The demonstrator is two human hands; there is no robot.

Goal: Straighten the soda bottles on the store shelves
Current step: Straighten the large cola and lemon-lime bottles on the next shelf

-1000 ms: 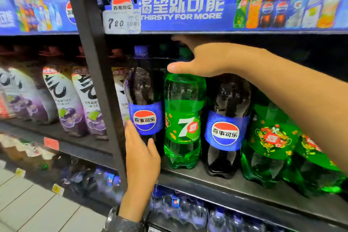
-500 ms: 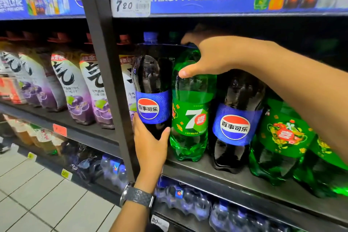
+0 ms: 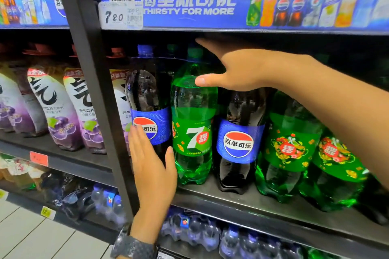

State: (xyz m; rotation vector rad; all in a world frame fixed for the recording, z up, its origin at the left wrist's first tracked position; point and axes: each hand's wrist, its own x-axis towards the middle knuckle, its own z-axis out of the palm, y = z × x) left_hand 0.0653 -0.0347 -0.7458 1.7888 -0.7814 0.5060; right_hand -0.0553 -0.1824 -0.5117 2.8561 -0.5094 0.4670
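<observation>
Two bare hands work at a store shelf (image 3: 242, 202) of large soda bottles. The left hand (image 3: 151, 166) lies flat, fingers straight, against the lower front of a dark cola bottle (image 3: 150, 99) with a blue label, grasping nothing. Up and to its right, the right hand (image 3: 237, 69) is spread loose, thumb resting on the shoulder of a green bottle (image 3: 193, 124), fingers reaching past its cap. The step appears to be squaring these two front bottles. Both stand upright, side by side, labels facing out. Next probably calls for a gentle nudge, lining them up with the second cola bottle (image 3: 240, 136) below the right hand
</observation>
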